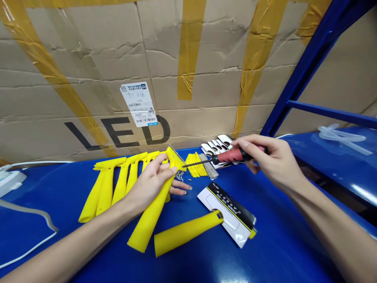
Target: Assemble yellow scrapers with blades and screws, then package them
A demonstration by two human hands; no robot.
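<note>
My left hand (154,177) is closed around a yellow scraper (156,210), its handle slanting down toward me and a thin blade along its head. In my right hand (265,155) is a screwdriver (231,156) with a red and black handle. Its tip meets the scraper head, or nearly so; the exact contact is too small to tell. Small screws (180,175) lie just beyond my left fingers. Closer to me is another yellow scraper (188,232), its upper end inside a black and white card package (228,212).
Several yellow scraper handles (104,188) lie in a row at left. Small yellow pieces (196,164), grey blades (209,169) and white cards (216,146) sit at the back of the blue table (118,251). Behind stands a large cardboard box (206,114); a blue metal frame (294,82) rises at right.
</note>
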